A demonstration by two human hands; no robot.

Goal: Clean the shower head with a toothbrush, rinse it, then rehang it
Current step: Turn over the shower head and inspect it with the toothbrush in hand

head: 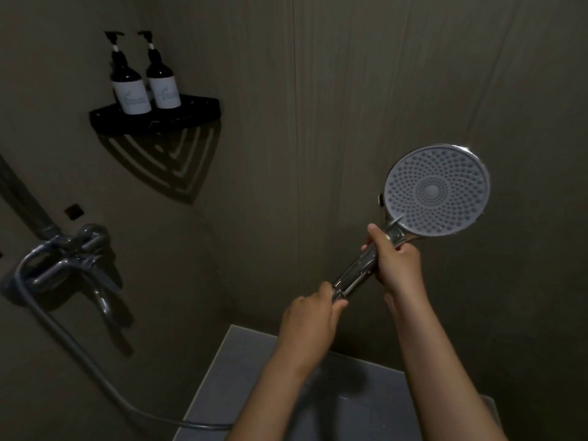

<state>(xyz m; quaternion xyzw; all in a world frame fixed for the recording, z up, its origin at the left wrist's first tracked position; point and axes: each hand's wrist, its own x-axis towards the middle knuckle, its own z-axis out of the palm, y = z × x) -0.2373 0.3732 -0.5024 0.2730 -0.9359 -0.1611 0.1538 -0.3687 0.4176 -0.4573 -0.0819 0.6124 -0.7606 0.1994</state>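
A round chrome shower head (436, 190) with a grey dotted spray face points toward me at the right. Its chrome handle (356, 275) slants down to the left. My right hand (396, 262) grips the handle just below the head. My left hand (313, 316) grips the handle's lower end, where the hose joins. No toothbrush is in view.
A grey hose (95, 370) runs from the wall mixer tap (68, 259) at the left down to the bottom edge. A black corner shelf (191, 117) above it holds two dark pump bottles (130, 81). Grey floor tiles (229, 377) lie below my arms.
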